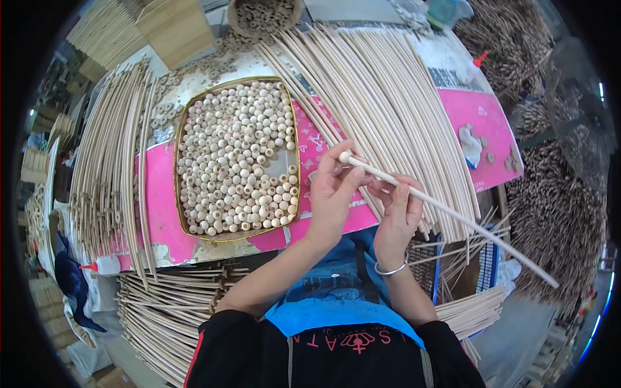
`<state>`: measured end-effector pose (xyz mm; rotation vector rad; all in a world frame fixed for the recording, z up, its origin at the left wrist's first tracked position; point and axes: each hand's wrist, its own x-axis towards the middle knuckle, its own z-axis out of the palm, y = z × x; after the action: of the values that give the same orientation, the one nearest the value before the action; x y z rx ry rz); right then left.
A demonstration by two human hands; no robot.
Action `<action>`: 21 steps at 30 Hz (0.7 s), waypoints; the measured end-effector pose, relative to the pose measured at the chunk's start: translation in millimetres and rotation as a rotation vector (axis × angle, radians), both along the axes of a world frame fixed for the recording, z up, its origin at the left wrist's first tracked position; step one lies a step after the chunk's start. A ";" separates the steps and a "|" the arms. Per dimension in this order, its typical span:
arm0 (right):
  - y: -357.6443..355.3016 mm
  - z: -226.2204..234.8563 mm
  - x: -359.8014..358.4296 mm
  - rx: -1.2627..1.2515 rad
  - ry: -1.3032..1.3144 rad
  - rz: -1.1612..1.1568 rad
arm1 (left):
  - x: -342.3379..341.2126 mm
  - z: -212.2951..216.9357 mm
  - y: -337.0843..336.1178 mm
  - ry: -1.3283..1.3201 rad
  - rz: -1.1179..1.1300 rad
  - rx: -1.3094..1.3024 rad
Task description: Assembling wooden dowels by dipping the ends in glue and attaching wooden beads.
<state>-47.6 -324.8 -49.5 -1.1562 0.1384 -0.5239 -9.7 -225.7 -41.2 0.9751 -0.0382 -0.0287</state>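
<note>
- While both hands work above the pink worktop (pixel 162 213), the left hand (pixel 330 194) pinches one round pale wooden bead (pixel 345 157) onto one long pale wooden stick (pixel 453 216).
- The right hand (pixel 398 220) is clamped on that stick.
- One shallow tray (pixel 179 129) holds beads too many to count.

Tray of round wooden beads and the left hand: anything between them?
Head view: only a narrow strip of pink table cover separates the shallow tray of round wooden beads from the left hand; nothing lies on it there.

A glue bottle (pixel 107 264) lies left of the pink tabletop (pixel 158 213), a wooden box (pixel 176 29) stands beyond.
</note>
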 end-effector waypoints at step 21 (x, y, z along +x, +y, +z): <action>-160.1 -15.6 -177.2 -1.219 0.352 -0.134 | 96.9 46.8 65.8 -0.225 0.075 0.158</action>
<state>-224.8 -484.9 -65.1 -2.4443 0.2071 -0.5139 87.2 -159.9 5.6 1.1333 -0.2091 0.1488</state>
